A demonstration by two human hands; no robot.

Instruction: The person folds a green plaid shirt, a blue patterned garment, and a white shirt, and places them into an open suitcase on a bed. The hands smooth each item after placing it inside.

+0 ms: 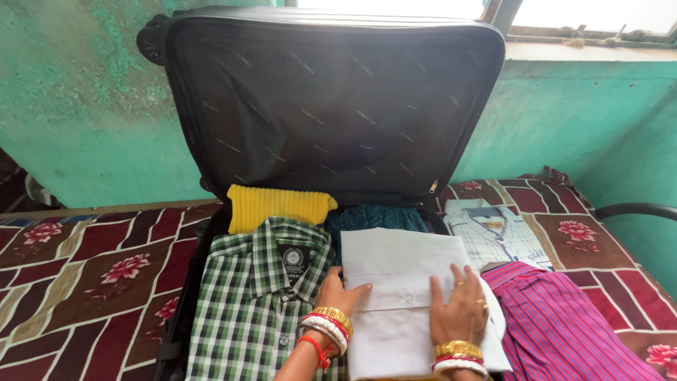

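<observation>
**Ann:** Head view, and both hands are down on the white shirt (405, 282), which lies folded in the open black suitcase (331, 92).

**Ben:** Left hand (338, 293) flat on its left edge, fingers loose, gripping nothing. Right hand (460, 307) spread flat on its right side, pressing.

**Ann:** Green checked shirt (254, 296) just beside it, yellow top (278, 204) behind. Striped pink shirt (564, 324) on the bed (84, 268).

Daylight enters from the window (592, 17) at far right, blown out to white. The open suitcase lid (331, 99) stays dim with soft sheen. Focus is sharp; edges bend slightly.
</observation>
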